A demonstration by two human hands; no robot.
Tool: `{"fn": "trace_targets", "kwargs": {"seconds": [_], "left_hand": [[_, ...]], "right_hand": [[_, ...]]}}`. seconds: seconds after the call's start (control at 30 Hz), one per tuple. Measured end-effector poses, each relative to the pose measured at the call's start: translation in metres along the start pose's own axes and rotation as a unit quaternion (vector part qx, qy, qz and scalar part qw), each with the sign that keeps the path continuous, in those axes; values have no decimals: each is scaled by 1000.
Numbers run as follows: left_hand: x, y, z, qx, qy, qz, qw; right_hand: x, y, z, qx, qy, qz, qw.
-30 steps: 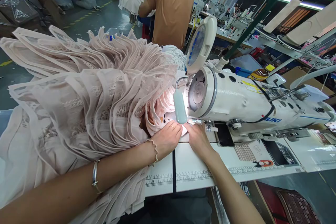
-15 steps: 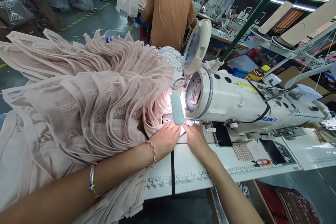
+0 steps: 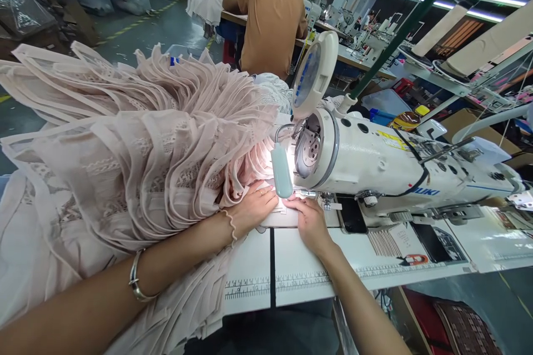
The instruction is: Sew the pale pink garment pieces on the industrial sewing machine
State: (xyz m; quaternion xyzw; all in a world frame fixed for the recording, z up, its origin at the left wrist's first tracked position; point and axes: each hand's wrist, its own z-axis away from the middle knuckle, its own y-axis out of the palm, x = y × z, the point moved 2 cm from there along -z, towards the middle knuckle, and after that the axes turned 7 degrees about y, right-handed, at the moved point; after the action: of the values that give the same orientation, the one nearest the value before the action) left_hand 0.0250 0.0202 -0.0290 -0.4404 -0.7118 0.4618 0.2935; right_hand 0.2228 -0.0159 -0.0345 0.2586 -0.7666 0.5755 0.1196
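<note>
Presently, we are working a large pleated pink fabric stack filling the left half of the frame; its folds are fanning toward the sewing machine at centre right. Our left hand is pressing flat, fingers together, on the fabric edge just left of the needle area. Our right hand is lying flat below the needle, fingers extended, equally near.
</note>
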Motion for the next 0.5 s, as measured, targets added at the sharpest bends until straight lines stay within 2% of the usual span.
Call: {"fn": "trace_targets", "kwargs": {"seconds": [0.13,0.3,0.43,0.5], "left_hand": [[-1,2,2,14,2,-2,1000],[-1,2,-6,-3,-38,27,999],[-2,5,-12,45,-19,45,998],[-1,4,-12,59,-38,42,997]], "right_hand": [[-1,1,1,12,-12,31,999],[2,1,2,7,-55,63,996],[6,-2,4,16,-64,71,995],[7,-3,5,18,-50,79,995]]}}
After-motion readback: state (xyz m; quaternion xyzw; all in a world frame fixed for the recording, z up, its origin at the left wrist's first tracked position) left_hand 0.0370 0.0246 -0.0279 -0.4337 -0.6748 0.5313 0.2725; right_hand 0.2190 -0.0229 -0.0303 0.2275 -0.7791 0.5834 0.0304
